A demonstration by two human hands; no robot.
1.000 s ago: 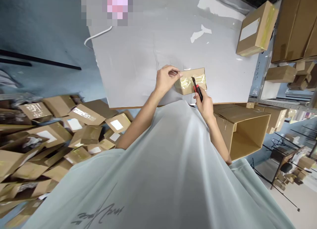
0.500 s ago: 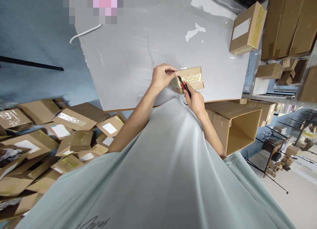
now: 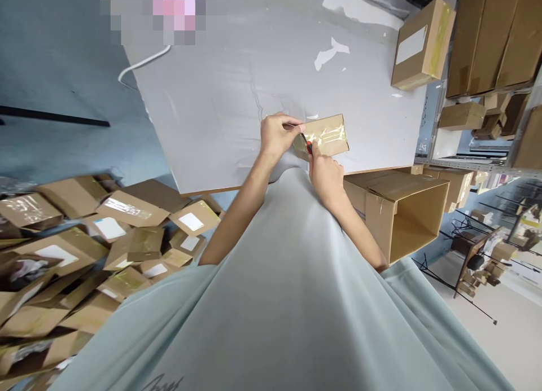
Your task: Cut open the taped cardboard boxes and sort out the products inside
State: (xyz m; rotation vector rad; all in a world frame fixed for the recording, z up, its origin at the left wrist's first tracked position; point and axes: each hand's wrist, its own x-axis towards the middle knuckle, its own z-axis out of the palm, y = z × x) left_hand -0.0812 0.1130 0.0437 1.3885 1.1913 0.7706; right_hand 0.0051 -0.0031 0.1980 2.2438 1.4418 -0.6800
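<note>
A small cardboard box [image 3: 334, 134] with shiny clear tape on it lies near the front edge of the grey-white table [image 3: 203, 114]. My right hand [image 3: 327, 176] is closed around a red and black utility knife [image 3: 309, 147], whose tip points up and left over the box's left end. My left hand [image 3: 277, 134] is at the box's left corner, fingers pinched together beside the knife tip. What lies between those fingertips is too small to make out.
An open, larger carton [image 3: 376, 219] stands below the table's right front edge. Another taped box [image 3: 419, 47] sits at the table's right. Many cardboard boxes [image 3: 135, 202] are heaped at the lower left. Shelves with cartons [image 3: 486, 41] are on the right.
My right hand has moved slightly left and down and turned, covering more of the knife. My left hand and the box are nearly where they were. The camera view has shifted slightly.
</note>
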